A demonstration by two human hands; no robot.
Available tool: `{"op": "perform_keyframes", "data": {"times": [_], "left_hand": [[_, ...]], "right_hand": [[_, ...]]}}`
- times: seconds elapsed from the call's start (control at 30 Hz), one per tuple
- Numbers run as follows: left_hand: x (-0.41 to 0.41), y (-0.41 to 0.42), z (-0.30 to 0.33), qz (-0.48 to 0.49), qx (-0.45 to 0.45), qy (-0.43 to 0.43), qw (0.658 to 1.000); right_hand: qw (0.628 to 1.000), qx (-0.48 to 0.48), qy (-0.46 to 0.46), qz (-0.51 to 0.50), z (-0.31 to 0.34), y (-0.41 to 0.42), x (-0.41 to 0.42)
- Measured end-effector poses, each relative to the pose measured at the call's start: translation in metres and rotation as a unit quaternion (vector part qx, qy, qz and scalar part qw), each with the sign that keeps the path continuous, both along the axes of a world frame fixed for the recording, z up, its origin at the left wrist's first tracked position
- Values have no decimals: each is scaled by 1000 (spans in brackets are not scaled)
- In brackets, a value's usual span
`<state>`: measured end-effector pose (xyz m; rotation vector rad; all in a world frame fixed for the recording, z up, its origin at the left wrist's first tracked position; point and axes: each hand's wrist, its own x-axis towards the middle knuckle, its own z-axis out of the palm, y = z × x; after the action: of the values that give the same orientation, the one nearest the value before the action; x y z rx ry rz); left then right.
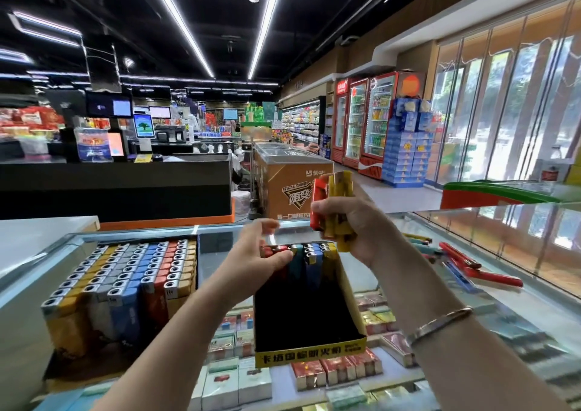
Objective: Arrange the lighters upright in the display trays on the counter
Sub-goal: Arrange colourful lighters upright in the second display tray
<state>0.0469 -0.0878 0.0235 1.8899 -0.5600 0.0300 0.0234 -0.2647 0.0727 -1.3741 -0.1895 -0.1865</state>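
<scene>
Both forearms reach forward over the yellow-edged display tray point(309, 352). The left hand point(264, 250) sits at the tray's far left corner, palm turned right, thumb pressed down on the tops of the lighters there, the other fingers loosely curled above. The right hand point(349, 222) is raised above the tray's far right corner, fingers and thumb wrapped round a bundle of lighters point(333, 209) held upright. A metal bracelet point(440, 322) circles the right wrist.
</scene>
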Motion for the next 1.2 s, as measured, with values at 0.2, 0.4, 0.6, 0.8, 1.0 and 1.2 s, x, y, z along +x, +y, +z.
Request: {"op": "perform_keyframes", "data": {"times": [0.2, 0.4, 0.6, 0.8, 1.0, 1.2], "left_hand": [[-16, -8, 8, 37, -5, -330, 943], [-21, -12, 12, 28, -21, -356, 934], [-13, 1, 18, 82, -97, -230, 965], [-12, 16, 23, 88, -65, -209, 972], [-12, 18, 16, 62, 96, -207, 972], [-11, 22, 14, 66, 218, -239, 944]], "right_hand": [[999, 42, -6, -7, -15, 19, 6], [997, 76, 7, 3, -21, 15, 4], [996, 88, 19, -28, -22, 2, 2], [970, -94, -12, -224, -32, -10, 15], [966, -124, 54, -220, -41, -21, 24], [950, -192, -21, -244, -41, -17, 26]]}}
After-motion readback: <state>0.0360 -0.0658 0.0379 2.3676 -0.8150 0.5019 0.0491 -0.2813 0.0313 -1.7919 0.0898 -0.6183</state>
